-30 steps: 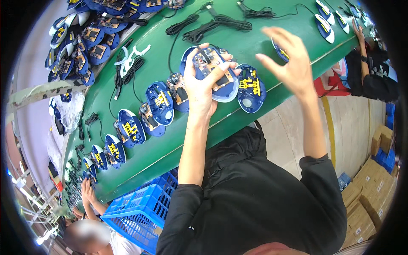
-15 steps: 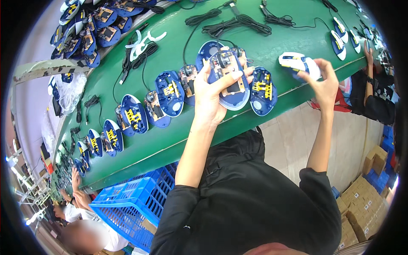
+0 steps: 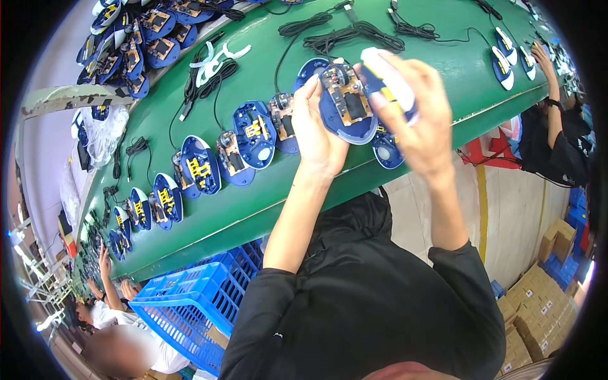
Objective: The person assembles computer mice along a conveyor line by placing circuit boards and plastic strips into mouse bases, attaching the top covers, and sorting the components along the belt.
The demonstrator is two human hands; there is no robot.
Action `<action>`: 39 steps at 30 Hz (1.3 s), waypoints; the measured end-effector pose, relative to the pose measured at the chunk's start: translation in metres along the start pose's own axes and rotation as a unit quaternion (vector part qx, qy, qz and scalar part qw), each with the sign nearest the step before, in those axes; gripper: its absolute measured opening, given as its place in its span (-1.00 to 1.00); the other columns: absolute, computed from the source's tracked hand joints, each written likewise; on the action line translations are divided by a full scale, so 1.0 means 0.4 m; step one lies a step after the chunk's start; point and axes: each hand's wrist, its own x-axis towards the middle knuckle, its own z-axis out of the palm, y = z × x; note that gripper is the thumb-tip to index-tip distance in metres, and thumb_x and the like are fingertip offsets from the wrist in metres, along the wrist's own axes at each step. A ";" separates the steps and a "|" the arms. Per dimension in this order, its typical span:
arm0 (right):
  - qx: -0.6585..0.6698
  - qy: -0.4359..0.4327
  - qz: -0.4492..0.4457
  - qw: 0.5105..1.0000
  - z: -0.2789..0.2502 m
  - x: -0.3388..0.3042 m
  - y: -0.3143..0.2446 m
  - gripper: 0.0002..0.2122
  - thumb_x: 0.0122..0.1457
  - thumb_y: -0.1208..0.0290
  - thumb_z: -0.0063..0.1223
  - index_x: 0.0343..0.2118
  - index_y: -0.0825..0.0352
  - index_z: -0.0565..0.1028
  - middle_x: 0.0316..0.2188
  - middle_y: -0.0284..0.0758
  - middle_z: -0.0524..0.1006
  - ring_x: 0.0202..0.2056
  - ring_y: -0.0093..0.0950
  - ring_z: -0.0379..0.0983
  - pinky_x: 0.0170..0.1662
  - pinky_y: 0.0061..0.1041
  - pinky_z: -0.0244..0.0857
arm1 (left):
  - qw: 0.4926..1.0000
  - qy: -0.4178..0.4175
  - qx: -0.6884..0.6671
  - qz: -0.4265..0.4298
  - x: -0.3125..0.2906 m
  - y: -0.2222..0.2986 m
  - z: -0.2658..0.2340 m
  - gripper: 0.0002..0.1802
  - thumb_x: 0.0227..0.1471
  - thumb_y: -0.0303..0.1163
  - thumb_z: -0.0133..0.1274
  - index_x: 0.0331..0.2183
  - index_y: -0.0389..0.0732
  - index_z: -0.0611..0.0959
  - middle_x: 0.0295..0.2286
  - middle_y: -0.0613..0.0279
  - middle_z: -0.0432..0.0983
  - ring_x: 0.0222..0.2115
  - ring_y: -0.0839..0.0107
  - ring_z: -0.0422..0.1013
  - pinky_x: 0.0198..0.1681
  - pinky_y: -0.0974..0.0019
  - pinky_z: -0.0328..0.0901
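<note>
My left hand (image 3: pixel 322 144) holds a blue computer mouse base (image 3: pixel 361 130) above the green work surface. A tan circuit board with a scroll wheel lies exposed in it. Close beside that base, my right hand (image 3: pixel 423 117), slightly blurred, grips a white and blue mouse top cover (image 3: pixel 382 71) with yellow parts underneath. A gap still shows between cover and base. Behind my left hand rests another blue shell (image 3: pixel 308 71). Partly hidden under my right hand is an upturned cover (image 3: pixel 387 152) with a yellow insert.
More mouse bases and upturned covers line the green conveyor belt (image 3: pixel 209 218) to the left. Coiled black cables (image 3: pixel 354 35) lie at the back. A pile of mouse halves (image 3: pixel 142 47) sits at far left. A blue crate (image 3: pixel 190 288) stands below; other people's hands (image 3: pixel 543 60) work at both ends.
My right hand has carried the cover leftward from the belt's right side to the base. My left hand has tilted the base slightly and shifted it a little up.
</note>
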 end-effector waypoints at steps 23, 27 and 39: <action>0.265 -0.053 0.090 0.959 0.105 -0.056 -0.223 -0.30 0.13 0.41 0.09 0.29 0.47 0.04 0.14 0.10 0.29 0.16 -0.19 0.30 0.19 -0.29 0.18 | 0.999 -0.007 0.037 0.014 -0.131 0.127 -0.001 -0.53 0.15 -0.25 -0.09 0.03 -0.32 0.43 -0.07 0.08 0.49 -0.09 0.30 0.46 0.02 0.21 0.35; 0.413 -0.005 0.305 0.858 0.009 -0.066 -0.243 -0.27 -0.07 0.50 0.39 0.16 0.43 0.20 -0.11 -0.07 0.55 -0.18 -0.49 0.54 -0.16 -0.58 0.42 | 0.998 -0.039 0.057 0.014 -0.126 0.120 0.077 -0.43 0.08 -0.20 -0.07 0.05 -0.35 0.39 -0.03 0.00 0.46 -0.01 0.18 0.40 0.10 0.12 0.31; 0.098 -0.007 0.098 0.990 -0.517 -0.045 0.051 -0.51 -0.12 0.45 0.37 -0.07 0.43 0.47 -0.23 -0.14 0.60 -0.23 -0.35 0.58 -0.12 -0.46 0.41 | 0.993 -0.091 0.057 -0.038 -0.032 -0.308 0.377 -0.57 -0.10 -0.50 0.19 -0.12 -0.32 0.51 -0.26 0.13 0.55 -0.22 0.29 0.51 -0.05 0.21 0.40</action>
